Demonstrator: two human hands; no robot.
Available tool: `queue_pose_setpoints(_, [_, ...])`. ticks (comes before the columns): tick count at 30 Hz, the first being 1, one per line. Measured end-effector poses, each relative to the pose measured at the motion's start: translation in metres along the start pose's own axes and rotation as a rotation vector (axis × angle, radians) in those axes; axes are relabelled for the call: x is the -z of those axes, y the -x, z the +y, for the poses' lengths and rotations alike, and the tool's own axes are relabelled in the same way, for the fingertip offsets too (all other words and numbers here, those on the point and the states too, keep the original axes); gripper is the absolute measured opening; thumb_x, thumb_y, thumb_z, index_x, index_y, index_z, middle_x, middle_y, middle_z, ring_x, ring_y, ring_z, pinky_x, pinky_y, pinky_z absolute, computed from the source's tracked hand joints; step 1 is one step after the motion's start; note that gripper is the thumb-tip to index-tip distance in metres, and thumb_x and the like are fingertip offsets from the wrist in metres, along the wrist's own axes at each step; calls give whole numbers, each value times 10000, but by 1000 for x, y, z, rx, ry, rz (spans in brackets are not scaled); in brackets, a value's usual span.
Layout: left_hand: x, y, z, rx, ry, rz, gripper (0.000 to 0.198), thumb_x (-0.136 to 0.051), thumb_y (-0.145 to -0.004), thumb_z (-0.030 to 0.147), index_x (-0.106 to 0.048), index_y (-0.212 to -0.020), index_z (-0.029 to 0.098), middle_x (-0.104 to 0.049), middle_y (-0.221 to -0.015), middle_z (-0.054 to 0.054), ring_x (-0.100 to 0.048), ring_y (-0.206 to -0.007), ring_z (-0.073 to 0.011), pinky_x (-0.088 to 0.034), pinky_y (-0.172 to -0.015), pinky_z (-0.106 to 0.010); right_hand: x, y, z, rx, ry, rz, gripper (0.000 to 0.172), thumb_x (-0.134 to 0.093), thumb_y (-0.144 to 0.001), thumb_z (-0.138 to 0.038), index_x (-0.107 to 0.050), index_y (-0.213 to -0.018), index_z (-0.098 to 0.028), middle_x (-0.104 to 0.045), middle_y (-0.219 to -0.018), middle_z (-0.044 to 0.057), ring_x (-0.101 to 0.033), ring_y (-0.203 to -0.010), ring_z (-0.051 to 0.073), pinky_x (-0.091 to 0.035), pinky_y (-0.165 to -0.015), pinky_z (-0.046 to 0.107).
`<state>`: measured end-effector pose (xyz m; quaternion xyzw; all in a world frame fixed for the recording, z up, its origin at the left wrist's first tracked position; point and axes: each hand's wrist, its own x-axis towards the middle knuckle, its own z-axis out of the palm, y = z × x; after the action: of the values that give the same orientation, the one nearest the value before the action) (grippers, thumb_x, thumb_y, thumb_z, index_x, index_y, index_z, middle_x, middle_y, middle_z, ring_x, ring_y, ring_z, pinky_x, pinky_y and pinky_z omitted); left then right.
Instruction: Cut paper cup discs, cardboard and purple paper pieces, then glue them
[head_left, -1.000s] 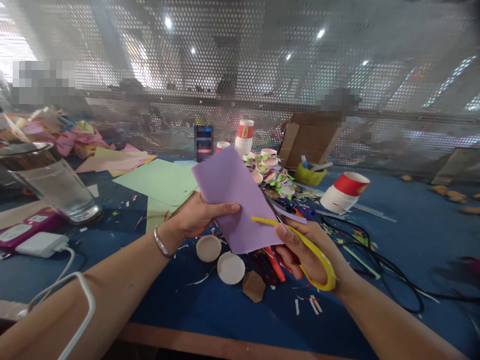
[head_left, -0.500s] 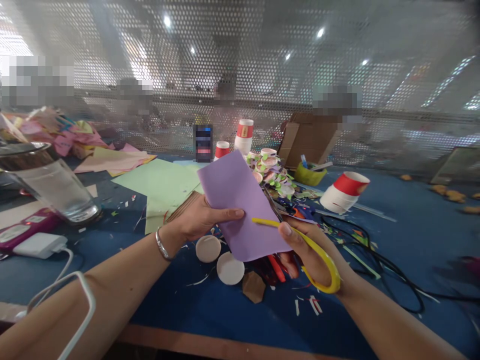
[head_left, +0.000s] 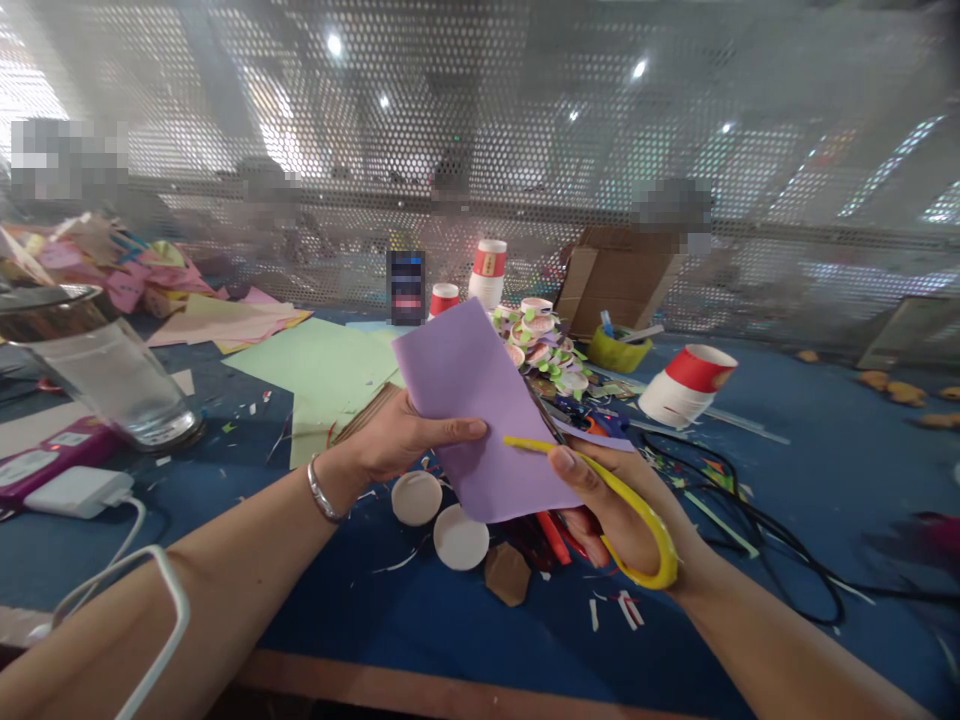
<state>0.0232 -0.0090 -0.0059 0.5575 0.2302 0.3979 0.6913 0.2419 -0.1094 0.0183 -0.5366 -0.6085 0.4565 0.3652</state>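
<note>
A purple sheet of paper (head_left: 465, 380) is pinched in my left hand (head_left: 405, 435), thumb on top and fingers hidden behind it. My right hand (head_left: 600, 500) is closed around yellow-handled scissors (head_left: 651, 530) at the sheet's right edge. The blades are mostly hidden by the paper and hand. A narrow purple strip (head_left: 592, 436) lies along the cut side, above my right hand. Below the sheet are two white paper discs (head_left: 461, 537) and a brown cardboard hexagon (head_left: 508, 574) on the blue table.
Green paper (head_left: 315, 360) lies at the left, near a glass tumbler (head_left: 120, 375) and a white charger (head_left: 79, 493). Behind the sheet are decorated cup pieces (head_left: 540, 345) and stacked paper cups (head_left: 489, 272). At the right are tilted cups (head_left: 686, 385) and black cables (head_left: 750, 520).
The purple strip at the sheet's right edge stands out further over my right hand. My right hand has shifted slightly left with the scissors. My left hand stays nearly still.
</note>
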Motion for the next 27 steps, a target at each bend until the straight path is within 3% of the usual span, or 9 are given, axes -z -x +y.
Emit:
queue_pose_setpoints(5, [0,0,0,2,-9,-7,377,-867,-730,229,-735,-1077,166,-762,-1059,-87,-701,-987,-236,-560,-887,-350,0,0,0,5,-20,-13,532,-557,-869,-735,-565,-804,-207,-418,-418,-91,-389,-318,68,-281,-362,181])
queue_pose_setpoints(17, [-8,4,4,16,-61,-9,450,-889,-705,255,-710,-1105,152,-743,-1133,-119,-692,-967,-233,-562,-845,-342,1,-3,3,113,1,-25,613,-459,-918,-746,-540,-619,-217,-506,-404,-9,-465,-358,113,-349,-384,244])
queue_pose_setpoints(27, [-12,3,3,16,-63,0,461,-898,-685,244,-724,-1108,184,-751,-1131,-96,-693,-1034,-269,-568,-876,-369,0,-4,6,93,-55,3,595,-519,-880,-757,-576,-659,-207,-465,-377,-36,-412,-290,90,-296,-317,217])
